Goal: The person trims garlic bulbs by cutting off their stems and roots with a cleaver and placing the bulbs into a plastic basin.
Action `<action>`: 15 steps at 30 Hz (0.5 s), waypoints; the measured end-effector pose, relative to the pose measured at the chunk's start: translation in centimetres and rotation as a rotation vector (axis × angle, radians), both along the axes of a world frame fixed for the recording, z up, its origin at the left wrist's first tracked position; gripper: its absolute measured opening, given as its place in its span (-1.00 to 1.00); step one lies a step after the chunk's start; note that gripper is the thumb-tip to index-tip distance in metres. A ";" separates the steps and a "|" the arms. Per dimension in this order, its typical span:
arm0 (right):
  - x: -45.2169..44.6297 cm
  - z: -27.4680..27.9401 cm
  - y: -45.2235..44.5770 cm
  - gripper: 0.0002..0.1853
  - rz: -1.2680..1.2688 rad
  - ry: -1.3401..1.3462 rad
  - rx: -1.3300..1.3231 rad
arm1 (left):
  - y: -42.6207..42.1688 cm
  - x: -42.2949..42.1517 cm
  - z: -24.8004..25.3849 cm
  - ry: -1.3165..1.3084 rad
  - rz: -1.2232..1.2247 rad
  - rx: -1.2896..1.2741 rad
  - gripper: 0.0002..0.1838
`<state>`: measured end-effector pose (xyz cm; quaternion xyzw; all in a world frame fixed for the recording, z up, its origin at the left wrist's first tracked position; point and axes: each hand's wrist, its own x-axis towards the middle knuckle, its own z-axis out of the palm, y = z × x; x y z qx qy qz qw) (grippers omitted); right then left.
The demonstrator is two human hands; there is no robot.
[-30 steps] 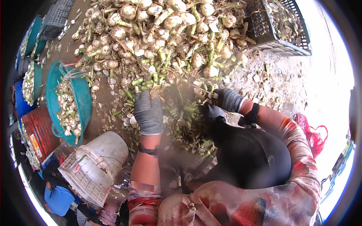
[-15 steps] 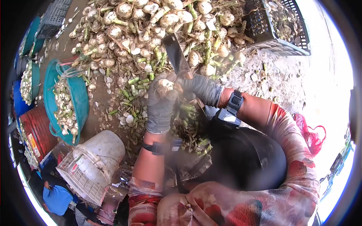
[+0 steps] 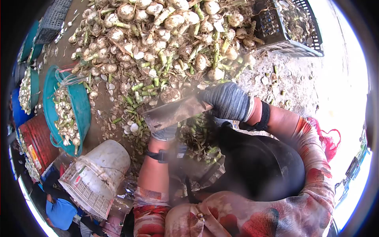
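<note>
My right hand, in a grey knit glove, is closed on the handle of a cleaver. Its broad rectangular blade points left and lies across the front of my left hand. Only the gloved wrist and a little of that left hand show below the blade. Just above the blade, a garlic bulb shows its root side, held in my left hand, whose fingers are mostly hidden. Cut green garlic stems lie on the ground around the hands, beside a large heap of garlic.
A black crate stands at the upper right. To the left are a teal tub of garlic, a red bin and a white bucket over a white basket. A person in blue is at lower left.
The cleaver has swung from pointing up and away to lying leftward across my left hand. My right hand has turned and moved slightly right and down. The bulb remains at my left hand.
</note>
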<state>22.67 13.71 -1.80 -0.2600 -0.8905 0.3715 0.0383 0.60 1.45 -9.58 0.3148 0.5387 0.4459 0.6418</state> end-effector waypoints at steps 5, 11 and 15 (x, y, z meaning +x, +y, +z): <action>-0.3 0.9 -0.3 -0.74 0.000 0.073 0.052 | -1.5 -1.0 -2.4 -0.263 -0.007 -0.021 -0.41; -0.3 -0.1 -0.3 -0.69 0.025 -0.012 0.059 | -2.9 -1.7 -4.8 -0.728 0.110 -0.081 -0.41; 0.4 -3.3 0.1 -0.57 0.012 -0.068 -0.050 | 0.0 1.2 3.6 -0.008 0.015 0.108 -0.54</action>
